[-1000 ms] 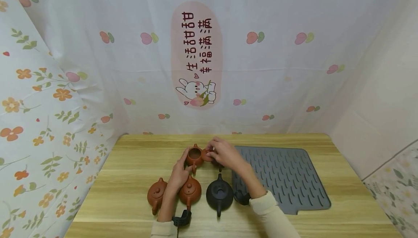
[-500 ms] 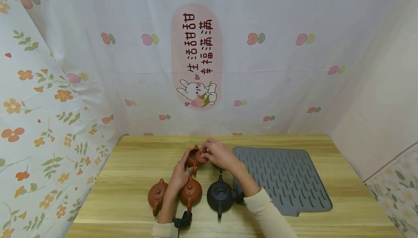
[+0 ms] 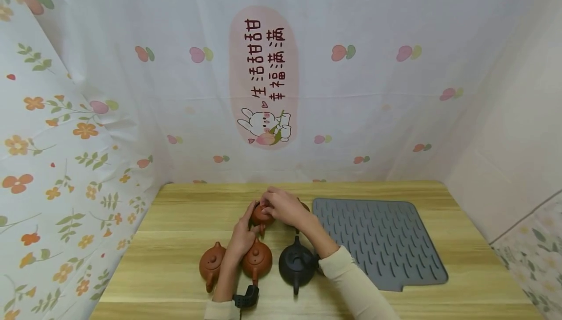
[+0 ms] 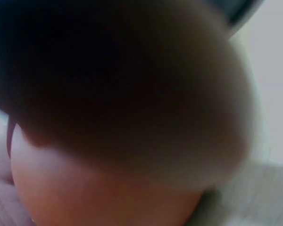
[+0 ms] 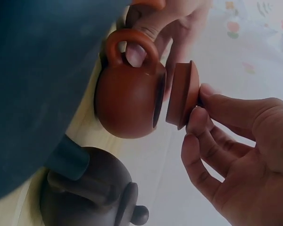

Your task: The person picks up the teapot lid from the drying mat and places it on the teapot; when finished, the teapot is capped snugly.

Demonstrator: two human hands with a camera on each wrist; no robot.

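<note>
My left hand (image 3: 241, 234) holds a small reddish-brown clay teapot (image 5: 127, 101), its thumb at the loop handle and its fingers along the far side. The pot's mouth is uncovered in the right wrist view. Between thumb and fingertips my right hand (image 5: 245, 146) pinches the matching lid (image 5: 183, 94), held just off the mouth with its rim facing the pot. From the head view the right hand (image 3: 281, 206) hides most of the lid. The left wrist view is blurred, with a rounded orange-brown clay surface (image 4: 108, 193) low in it.
Two lidded reddish teapots (image 3: 210, 264) stand around the left forearm. A large black teapot (image 3: 296, 264) stands to their right, and a smaller dark teapot (image 5: 89, 193) is partly behind the right hand. A grey ridged mat (image 3: 382, 242) lies at the right of the wooden table (image 3: 175, 222).
My right hand has moved left with the lid, from beside the teapot to over its mouth. The left hand has stayed on the pot.
</note>
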